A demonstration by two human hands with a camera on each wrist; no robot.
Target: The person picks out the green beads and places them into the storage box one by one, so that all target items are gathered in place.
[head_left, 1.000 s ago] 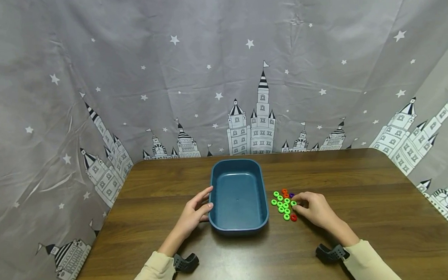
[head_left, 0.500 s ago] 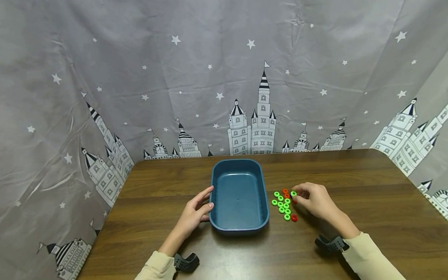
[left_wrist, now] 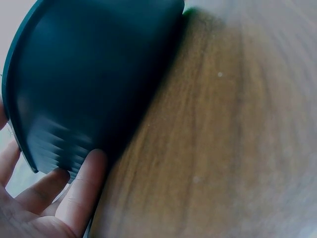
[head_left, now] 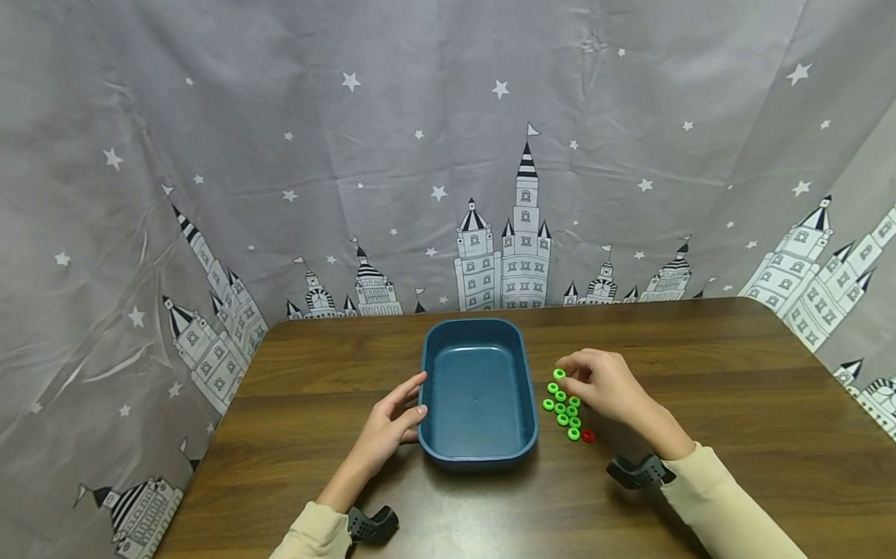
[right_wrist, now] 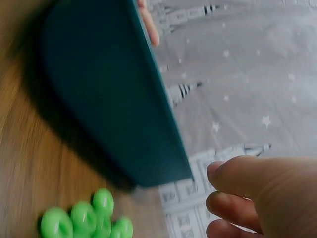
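Observation:
A dark blue rectangular bin [head_left: 476, 395] stands on the wooden table. My left hand [head_left: 380, 432] rests against its left side, fingers fairly straight and touching the outer wall, as the left wrist view also shows. To the right of the bin, my right hand [head_left: 609, 385] pinches a small green ring [head_left: 560, 375] between thumb and fingertips, above the table. In the right wrist view the thumb and fingers [right_wrist: 237, 176] show, but the held ring does not. Several green rings [head_left: 561, 409] and a red ring [head_left: 587, 435] lie below that hand.
The brown wooden table [head_left: 332, 368] extends on both sides of the bin. Behind it hangs a grey curtain [head_left: 383, 165] printed with castles and stars. A black wrist camera [head_left: 372, 525] is strapped to each wrist.
My right hand has lifted the green ring from the group and carried it left and away from me, toward the bin. Its fingers now cover the orange rings. My left hand stays in place.

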